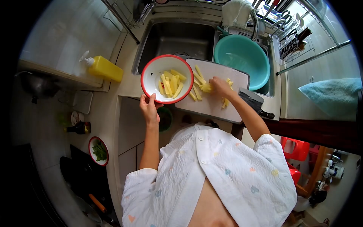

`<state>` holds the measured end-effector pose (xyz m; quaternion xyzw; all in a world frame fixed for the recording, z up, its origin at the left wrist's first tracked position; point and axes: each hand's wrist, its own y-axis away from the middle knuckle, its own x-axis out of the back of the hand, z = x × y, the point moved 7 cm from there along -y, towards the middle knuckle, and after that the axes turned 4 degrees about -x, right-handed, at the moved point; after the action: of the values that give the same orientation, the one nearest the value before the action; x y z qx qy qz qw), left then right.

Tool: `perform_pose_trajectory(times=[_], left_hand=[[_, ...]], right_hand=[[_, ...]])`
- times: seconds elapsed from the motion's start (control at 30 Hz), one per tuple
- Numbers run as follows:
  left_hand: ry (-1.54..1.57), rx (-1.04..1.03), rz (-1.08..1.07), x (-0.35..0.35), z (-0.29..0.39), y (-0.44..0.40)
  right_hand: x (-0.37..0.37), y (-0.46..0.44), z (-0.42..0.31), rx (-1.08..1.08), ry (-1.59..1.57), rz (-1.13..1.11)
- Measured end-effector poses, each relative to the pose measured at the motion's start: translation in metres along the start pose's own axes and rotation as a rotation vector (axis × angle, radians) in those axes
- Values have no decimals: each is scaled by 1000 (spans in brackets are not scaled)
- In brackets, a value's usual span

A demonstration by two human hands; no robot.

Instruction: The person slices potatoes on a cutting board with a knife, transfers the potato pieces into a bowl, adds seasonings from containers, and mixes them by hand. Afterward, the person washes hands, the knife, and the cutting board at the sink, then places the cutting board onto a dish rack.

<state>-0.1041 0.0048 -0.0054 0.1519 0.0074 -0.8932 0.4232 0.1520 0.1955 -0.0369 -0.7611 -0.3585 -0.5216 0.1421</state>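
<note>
At far L, a dark bottle [78, 128] stands near the wall, and close to it is a small red-rimmed bowl [90, 144] w/ green leaves [100, 151] inside. Below these, on the black stove side, I see an orange-brown handle [97, 203]. A yellow pump bottle [106, 69] is higher up, tilted in this view. Then comes the pale counter [129, 86].

My L hand [149, 108] is closed on the edge of a white bowl w/ red rim [152, 75], thumb at the rim. In it lie several yellow sticks [174, 84]; whether the bowl rests on smth. or is only held, I can't tell. Behind it is the steel sink [176, 39]. To the R is the light cutting board [211, 106], w/ more sticks spread on it.

My R hand [220, 86] is over the board, fingers bent and close tog. at some sticks; if they pinch or only touch, I can't tell. Above hangs a white cloth [235, 15], near a teal basin [242, 60]. A dark knife [252, 100] lies at the board's R edge. Further R: wire rack [293, 49], red plastic seat [297, 149], light-blue towel [332, 96].
</note>
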Motion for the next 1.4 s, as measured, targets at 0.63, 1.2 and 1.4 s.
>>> perform_pose_trajectory(times=[0.63, 1.2, 1.4], left_hand=[[8, 3, 2, -2, -4, -3], [8, -81, -133, -32, -33, 1], [44, 16, -147, -54, 5, 23]], right_hand=[[-7, -10, 2, -50, 88, -34], [66, -28, -69, -284, -1334, -359], [76, -31, -79, -212, -705, -241]])
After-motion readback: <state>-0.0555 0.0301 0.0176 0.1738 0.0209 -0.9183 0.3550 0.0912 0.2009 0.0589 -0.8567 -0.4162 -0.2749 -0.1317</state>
